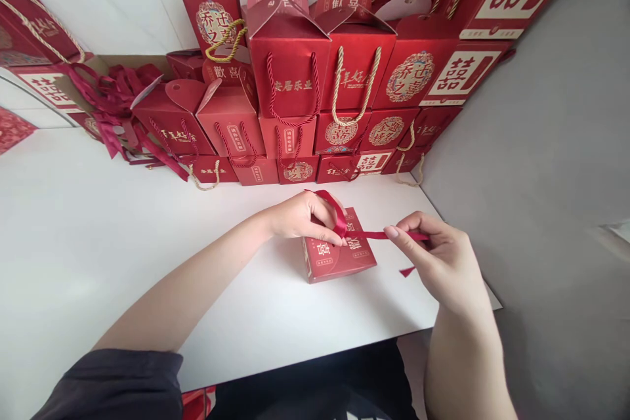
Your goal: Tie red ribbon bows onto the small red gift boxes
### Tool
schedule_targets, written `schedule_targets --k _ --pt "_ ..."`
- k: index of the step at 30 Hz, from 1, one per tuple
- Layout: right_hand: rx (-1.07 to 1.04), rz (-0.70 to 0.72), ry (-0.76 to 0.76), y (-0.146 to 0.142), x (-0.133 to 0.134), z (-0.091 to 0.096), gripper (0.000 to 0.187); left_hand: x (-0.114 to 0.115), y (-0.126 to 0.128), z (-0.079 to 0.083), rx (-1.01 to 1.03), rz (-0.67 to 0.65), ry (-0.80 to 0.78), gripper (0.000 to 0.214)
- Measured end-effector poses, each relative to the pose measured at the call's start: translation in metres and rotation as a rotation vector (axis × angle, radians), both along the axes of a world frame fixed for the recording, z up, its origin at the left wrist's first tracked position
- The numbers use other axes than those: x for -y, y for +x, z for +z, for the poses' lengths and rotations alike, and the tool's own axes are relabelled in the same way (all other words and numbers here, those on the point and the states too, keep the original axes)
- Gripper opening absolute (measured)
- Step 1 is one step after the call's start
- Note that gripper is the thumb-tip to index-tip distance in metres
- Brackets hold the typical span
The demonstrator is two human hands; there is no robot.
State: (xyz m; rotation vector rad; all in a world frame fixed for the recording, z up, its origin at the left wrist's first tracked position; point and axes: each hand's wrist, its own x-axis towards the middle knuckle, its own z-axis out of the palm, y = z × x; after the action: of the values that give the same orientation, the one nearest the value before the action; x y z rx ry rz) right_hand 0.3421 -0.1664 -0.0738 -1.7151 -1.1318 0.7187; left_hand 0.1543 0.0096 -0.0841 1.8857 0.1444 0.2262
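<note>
A small red gift box with gold characters lies on the white table in front of me. A dark red ribbon runs across its top. My left hand pinches a loop of the ribbon over the box's upper left corner. My right hand holds the ribbon's other end between thumb and fingers, pulled out to the right of the box. A loose ribbon tail hangs below my right hand.
Stacks of red gift boxes and bags with rope handles fill the table's back. A cardboard box holding a heap of dark red ribbons sits at the back left. A grey wall borders the table's right edge.
</note>
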Motion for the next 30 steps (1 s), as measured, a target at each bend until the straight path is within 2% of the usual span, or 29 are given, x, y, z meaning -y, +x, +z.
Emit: schedule_targets --k 7,10,14,18,24,30 --pt "-0.093 0.253 -0.075 0.018 -0.007 0.007 0.035 0.0 0.0 -0.001 -0.002 0.011 -0.01 0.013" --pt "-0.042 0.318 -0.109 0.014 -0.016 0.012 0.04 0.0 0.001 -0.001 -0.007 0.002 -0.024 0.014" --pt "0.093 0.325 -0.115 -0.002 -0.026 0.017 0.048 0.0 0.001 0.0 0.015 -0.02 -0.019 0.014" --pt "0.178 0.268 -0.204 -0.016 -0.032 0.018 0.041 0.001 0.001 0.001 0.031 -0.024 0.007 0.017" --pt "0.175 0.276 -0.242 -0.016 -0.032 0.022 0.023 0.0 0.002 0.0 0.043 -0.004 0.039 0.026" --pt "0.129 0.3 -0.293 -0.013 -0.025 0.027 0.022 0.0 0.001 -0.001 0.04 -0.027 0.026 0.017"
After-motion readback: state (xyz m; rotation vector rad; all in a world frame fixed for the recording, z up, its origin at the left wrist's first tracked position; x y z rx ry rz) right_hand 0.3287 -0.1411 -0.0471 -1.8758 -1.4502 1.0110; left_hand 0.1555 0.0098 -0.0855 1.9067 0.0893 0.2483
